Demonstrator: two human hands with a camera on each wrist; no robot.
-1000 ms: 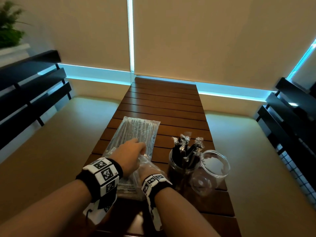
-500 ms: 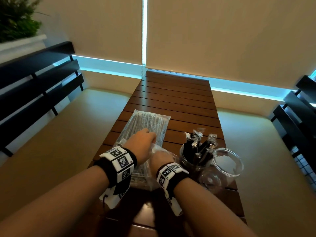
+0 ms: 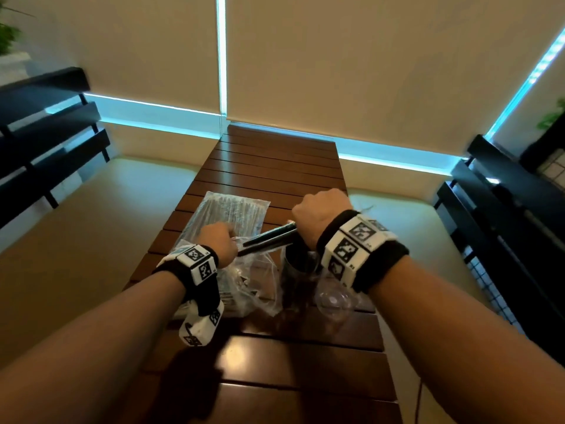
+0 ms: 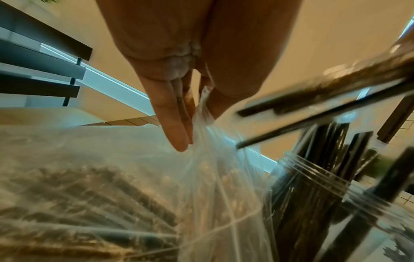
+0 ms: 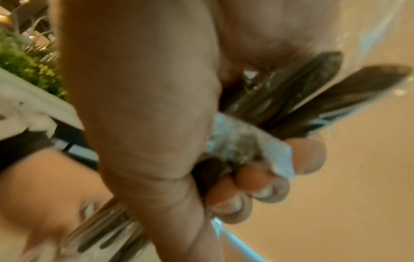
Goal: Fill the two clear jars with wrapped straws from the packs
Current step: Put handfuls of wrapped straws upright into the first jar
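Note:
My right hand (image 3: 318, 215) is raised above the jars and grips a bundle of black wrapped straws (image 3: 269, 238), with its fingers (image 5: 257, 180) curled round them. My left hand (image 3: 218, 240) pinches the mouth of the open clear straw pack (image 3: 253, 276) on the table; the plastic (image 4: 201, 124) is bunched between thumb and fingers. A second, full pack (image 3: 232, 212) lies flat behind it. The jar holding straws (image 3: 298, 264) stands under my right wrist. The empty clear jar (image 3: 333, 301) lies tilted beside it, partly hidden by the wristband.
The slatted wooden table (image 3: 275, 166) runs away toward the blinds. Cushioned bench seats (image 3: 91, 240) flank it on both sides, with dark slatted backrests (image 3: 46, 142) at the left and right. A plant (image 3: 9, 35) stands at the far left.
My right hand has come out of the open pack with a bundle of straws and risen to the right, above the jars. My left hand stays on the pack's mouth.

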